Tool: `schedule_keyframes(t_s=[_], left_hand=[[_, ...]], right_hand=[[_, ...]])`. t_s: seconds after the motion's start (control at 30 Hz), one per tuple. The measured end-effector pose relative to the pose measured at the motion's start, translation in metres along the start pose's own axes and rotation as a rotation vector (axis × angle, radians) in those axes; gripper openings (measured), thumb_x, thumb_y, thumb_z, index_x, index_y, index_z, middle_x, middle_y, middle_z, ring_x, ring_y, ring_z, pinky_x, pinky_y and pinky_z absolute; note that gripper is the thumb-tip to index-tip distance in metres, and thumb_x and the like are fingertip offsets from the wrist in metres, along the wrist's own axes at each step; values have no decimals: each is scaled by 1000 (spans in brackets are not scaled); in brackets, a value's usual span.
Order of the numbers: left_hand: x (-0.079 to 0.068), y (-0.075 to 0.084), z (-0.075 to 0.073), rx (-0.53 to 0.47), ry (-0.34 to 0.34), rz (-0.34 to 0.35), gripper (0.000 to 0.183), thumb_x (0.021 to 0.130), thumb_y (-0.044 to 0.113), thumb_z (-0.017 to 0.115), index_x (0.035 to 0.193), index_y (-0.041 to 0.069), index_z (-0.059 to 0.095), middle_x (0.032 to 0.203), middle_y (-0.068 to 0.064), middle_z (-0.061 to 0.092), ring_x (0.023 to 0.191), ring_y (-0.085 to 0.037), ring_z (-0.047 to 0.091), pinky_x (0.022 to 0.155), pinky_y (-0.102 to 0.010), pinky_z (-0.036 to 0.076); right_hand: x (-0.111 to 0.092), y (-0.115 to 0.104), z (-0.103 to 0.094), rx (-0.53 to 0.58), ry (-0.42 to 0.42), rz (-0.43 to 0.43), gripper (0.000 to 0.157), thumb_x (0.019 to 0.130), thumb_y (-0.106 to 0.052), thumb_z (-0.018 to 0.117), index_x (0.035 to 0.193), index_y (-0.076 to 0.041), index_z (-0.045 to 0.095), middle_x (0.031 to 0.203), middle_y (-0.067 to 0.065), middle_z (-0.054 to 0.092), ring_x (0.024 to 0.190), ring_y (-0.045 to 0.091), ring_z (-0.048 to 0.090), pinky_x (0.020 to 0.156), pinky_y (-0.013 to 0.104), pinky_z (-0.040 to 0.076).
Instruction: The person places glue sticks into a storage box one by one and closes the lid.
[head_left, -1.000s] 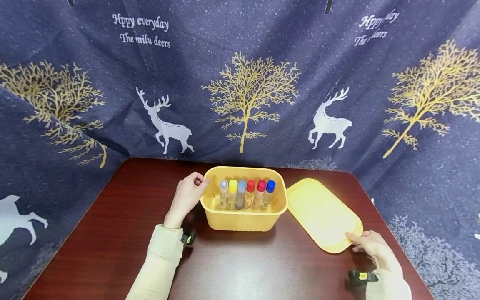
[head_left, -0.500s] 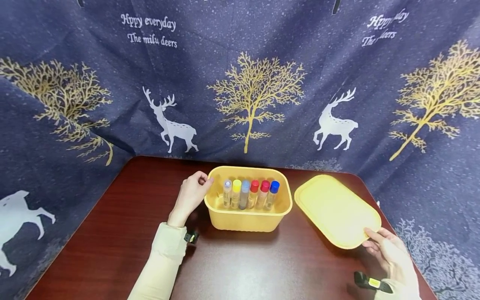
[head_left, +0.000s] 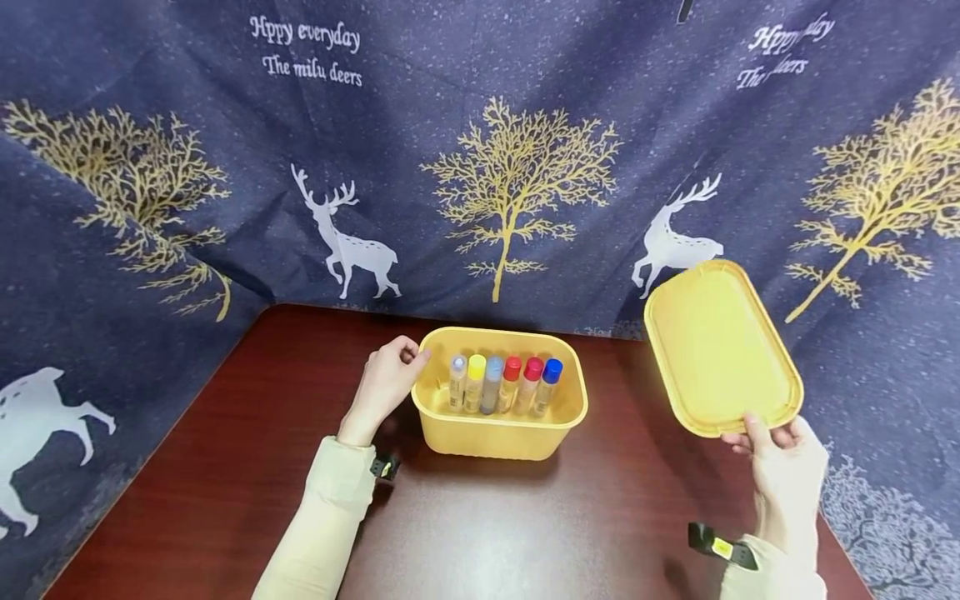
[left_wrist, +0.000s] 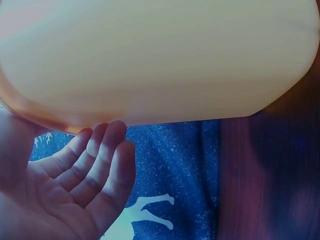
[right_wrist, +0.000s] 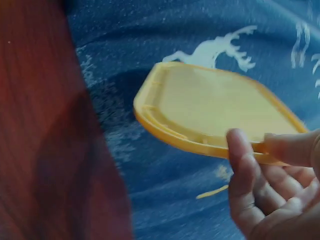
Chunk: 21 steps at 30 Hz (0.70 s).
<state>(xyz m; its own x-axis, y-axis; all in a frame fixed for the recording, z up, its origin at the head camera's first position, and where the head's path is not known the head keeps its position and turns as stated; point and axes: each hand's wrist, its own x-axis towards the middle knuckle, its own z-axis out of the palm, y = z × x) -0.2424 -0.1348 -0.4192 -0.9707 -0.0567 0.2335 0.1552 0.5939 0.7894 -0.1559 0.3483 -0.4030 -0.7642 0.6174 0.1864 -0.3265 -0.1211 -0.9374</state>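
A yellow plastic storage box [head_left: 495,437] stands uncovered on the table. Inside it, several slim clear tubes with coloured caps [head_left: 508,387] stand upright in a row. My left hand [head_left: 384,383] holds the box's left rim between thumb and fingers; in the left wrist view the fingers [left_wrist: 117,165] curl up under the rim outside the wall. Up in the air at the right, my right hand [head_left: 783,471] pinches one short end of a yellow lid [head_left: 723,350]. The lid is tilted steeply, and its ridged side shows in the right wrist view.
The dark red wooden table [head_left: 465,533] has a glossy patch in front of the box. A dark blue cloth [head_left: 570,167] printed with deer and trees hangs behind the table and at both sides. Each wrist wears a black strap.
My right hand has raised the lid off the table and tipped it up, moving it right and away. The left hand stays at the box rim, and the view has shifted slightly.
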Motion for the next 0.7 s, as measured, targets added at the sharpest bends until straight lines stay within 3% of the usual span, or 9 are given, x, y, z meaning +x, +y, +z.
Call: schedule_keyframes(t_s=[0.17, 0.43, 0.53, 0.6, 0.7], left_hand=[[0, 2, 0, 6, 11, 0, 21, 92, 31, 66, 87, 11, 62, 77, -3, 61, 69, -20, 57, 65, -34, 45], [2, 3, 1, 13, 13, 3, 21, 93, 31, 66, 87, 10, 63, 75, -2, 61, 67, -19, 56, 64, -33, 45], [0, 3, -1, 17, 17, -13, 21, 93, 31, 66, 86, 11, 63, 74, -2, 60, 66, -20, 56, 64, -33, 45], [-1, 3, 0, 19, 22, -14, 21, 93, 30, 66, 86, 11, 63, 74, -2, 60, 66, -19, 55, 63, -33, 44], [0, 2, 1, 19, 25, 2, 20, 92, 29, 66, 86, 11, 63, 73, -2, 59, 65, -19, 55, 63, -33, 44]], right_hand=[[1, -10, 19, -68, -18, -288, 12, 87, 6, 66, 100, 7, 64, 68, 8, 69, 50, 13, 64, 53, 19, 51], [3, -20, 58, -340, 38, -583, 20, 88, -3, 68, 103, 11, 67, 70, -9, 68, 61, 2, 64, 54, 14, 41], [-3, -23, 77, -370, 45, -706, 21, 87, -3, 70, 100, 13, 68, 76, -15, 67, 62, -2, 59, 59, 13, 39], [-7, -26, 90, -371, 49, -777, 19, 85, -2, 72, 97, 13, 69, 79, -14, 67, 66, -4, 56, 64, 12, 39], [-10, -29, 103, -358, 26, -864, 16, 83, 0, 74, 95, 11, 71, 84, 0, 71, 75, -4, 56, 73, 13, 41]])
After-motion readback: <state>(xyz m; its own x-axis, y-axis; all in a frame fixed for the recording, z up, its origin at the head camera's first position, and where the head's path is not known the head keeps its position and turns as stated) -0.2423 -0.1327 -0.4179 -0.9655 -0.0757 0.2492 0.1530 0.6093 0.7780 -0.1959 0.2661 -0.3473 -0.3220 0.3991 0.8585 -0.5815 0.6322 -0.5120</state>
